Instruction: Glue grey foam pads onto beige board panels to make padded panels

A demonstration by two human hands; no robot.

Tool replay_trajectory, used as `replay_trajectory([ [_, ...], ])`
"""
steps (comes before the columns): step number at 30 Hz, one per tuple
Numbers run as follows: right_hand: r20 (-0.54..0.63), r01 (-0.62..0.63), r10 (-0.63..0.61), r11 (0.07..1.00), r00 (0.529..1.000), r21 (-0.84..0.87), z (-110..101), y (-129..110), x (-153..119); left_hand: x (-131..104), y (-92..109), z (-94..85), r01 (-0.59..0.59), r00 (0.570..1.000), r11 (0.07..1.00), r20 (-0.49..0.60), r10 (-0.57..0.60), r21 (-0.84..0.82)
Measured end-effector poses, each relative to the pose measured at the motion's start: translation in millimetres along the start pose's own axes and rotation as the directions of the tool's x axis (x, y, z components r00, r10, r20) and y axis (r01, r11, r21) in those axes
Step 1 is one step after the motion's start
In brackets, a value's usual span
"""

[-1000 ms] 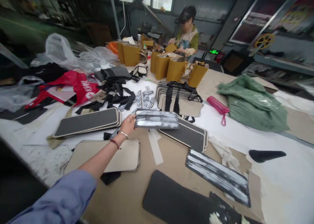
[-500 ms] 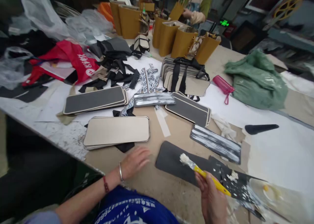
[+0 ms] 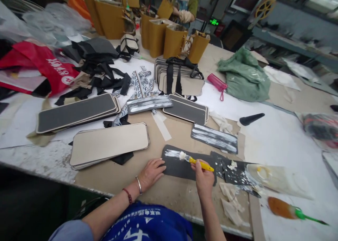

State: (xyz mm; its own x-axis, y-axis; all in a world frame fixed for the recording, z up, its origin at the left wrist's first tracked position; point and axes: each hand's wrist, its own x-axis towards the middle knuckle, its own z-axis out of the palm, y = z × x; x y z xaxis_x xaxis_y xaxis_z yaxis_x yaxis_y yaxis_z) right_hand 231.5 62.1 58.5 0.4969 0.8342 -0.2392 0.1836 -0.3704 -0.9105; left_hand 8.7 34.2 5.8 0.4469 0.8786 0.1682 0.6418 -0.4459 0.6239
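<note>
In my right hand (image 3: 205, 179) is a brush (image 3: 202, 164) with a yellow handle, its bristles loaded with white paste. The bristles rest on a dark grey panel (image 3: 182, 169), where white streaks (image 3: 171, 153) mark the upper left end. My left hand (image 3: 152, 173) lies with fingers stretched out, their tips at the panel's left edge. Beyond it, another dark panel (image 3: 214, 139) and a further one (image 3: 149, 104) carry white streaks. Just right of the brush, a paste-spattered dark sheet (image 3: 237, 176) holds a lump of white paste (image 3: 232, 165).
Beige panels (image 3: 111, 142) are stacked at left, near dark beige-edged panels (image 3: 76, 112). An orange bottle with a green nozzle (image 3: 282, 208) lies at right. Mustard bags (image 3: 175, 40) stand at the back, where another person (image 3: 185, 5) holds one.
The brush has come down onto the dark panel and left white streaks on its left end. My left hand has moved to the panel's edge. The view has shifted right.
</note>
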Motion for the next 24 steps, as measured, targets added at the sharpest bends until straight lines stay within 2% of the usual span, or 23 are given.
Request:
replay_trajectory([
  [7,-0.247,-0.064,0.049,0.997,0.968,-0.053,-88.2,15.8,42.9,0.1,-4.8,3.1,-0.018,1.0,0.999,0.002,0.018,0.044],
  [10,-0.301,-0.091,0.063,0.993,0.952,-0.08,-111.8,19.0,54.5,-0.5,-6.4,4.8,-0.016,1.0,0.999,0.007,0.016,0.051],
  [12,-0.315,-0.087,0.068,0.995,0.947,-0.044,-118.8,17.9,53.5,-0.4,-5.8,4.5,-0.003,1.0,0.999,0.01,0.002,0.044],
  [14,-0.297,-0.052,0.059,0.998,0.953,0.031,-116.6,13.8,42.4,0.4,-3.4,1.7,0.004,1.0,1.0,0.024,-0.004,0.013],
  [17,-0.185,0.002,0.003,1.0,0.983,0.027,-96.1,3.5,8.5,3.2,0.8,-6.8,0.03,0.998,0.996,0.054,-0.025,-0.089],
  [19,-0.069,0.069,-0.073,0.996,0.995,-0.059,-73.6,-3.3,-19.5,6.2,1.8,-13.1,0.09,0.994,0.982,0.073,-0.078,-0.168],
  [21,0.044,0.158,-0.154,0.983,0.987,-0.098,-47.4,-7.4,-45.1,9.6,0.7,-17.5,0.163,0.985,0.958,0.093,-0.145,-0.234],
  [24,0.18,0.182,-0.174,0.983,0.968,-0.026,-8.1,-6.0,-69.6,13.9,-3.3,-19.3,0.22,0.975,0.928,0.108,-0.196,-0.301],
])
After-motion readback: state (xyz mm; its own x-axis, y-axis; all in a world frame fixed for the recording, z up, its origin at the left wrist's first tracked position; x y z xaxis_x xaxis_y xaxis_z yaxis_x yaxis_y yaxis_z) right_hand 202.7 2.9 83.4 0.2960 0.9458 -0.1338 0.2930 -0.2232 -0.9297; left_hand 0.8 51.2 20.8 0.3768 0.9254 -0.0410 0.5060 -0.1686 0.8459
